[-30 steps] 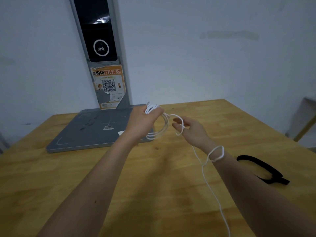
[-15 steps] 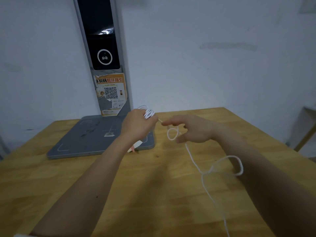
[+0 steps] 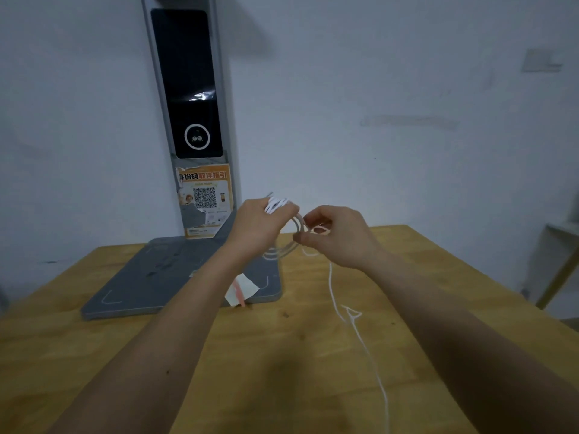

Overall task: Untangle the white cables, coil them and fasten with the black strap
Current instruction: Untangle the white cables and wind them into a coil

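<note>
Grey scanner base (image 3: pixel 175 277) sits left on the wooden table (image 3: pixel 282 364), a paper slip (image 3: pixel 242 289) at its near edge. Left hand (image 3: pixel 260 227) is clenched around the coiled white cables (image 3: pixel 283 227). Right hand (image 3: pixel 340 236) pinches the cable's free run, which trails down across the table. Since half a second ago, the hands have closed together; the forearm loop has dropped away.

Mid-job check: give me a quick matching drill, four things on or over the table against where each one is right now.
Things:
1. left hand
2. right hand
3. loose cable tail
4. grey base plate

Places or states:
a. trails down over the wooden table toward the camera
b. lies flat under the upright scanner post
c. grips the bundle of white coils
d. pinches a white loop beside the coils

Pairs: 1-c, 2-d, 3-a, 4-b
</note>
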